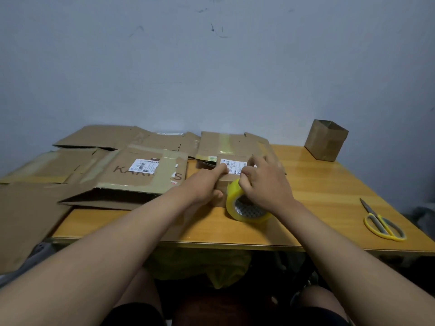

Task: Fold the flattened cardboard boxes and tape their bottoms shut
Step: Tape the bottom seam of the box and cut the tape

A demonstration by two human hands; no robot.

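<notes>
Left hand [207, 184] presses flat on the small brown cardboard box [231, 171], right hand [263, 182] grips the yellowish tape roll [244, 203] — keep the strip taut, centred on the seam.

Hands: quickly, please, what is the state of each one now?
Left hand: open, index finger pressing on the small brown cardboard box.
Right hand: gripping the yellowish clear tape roll.

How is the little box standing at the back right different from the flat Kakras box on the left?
The small box stands folded up by the wall; the printed box lies flattened. The small box shows bare sides; the printed box carries a white label and tape strips. Both are brown cardboard on the table.
</notes>
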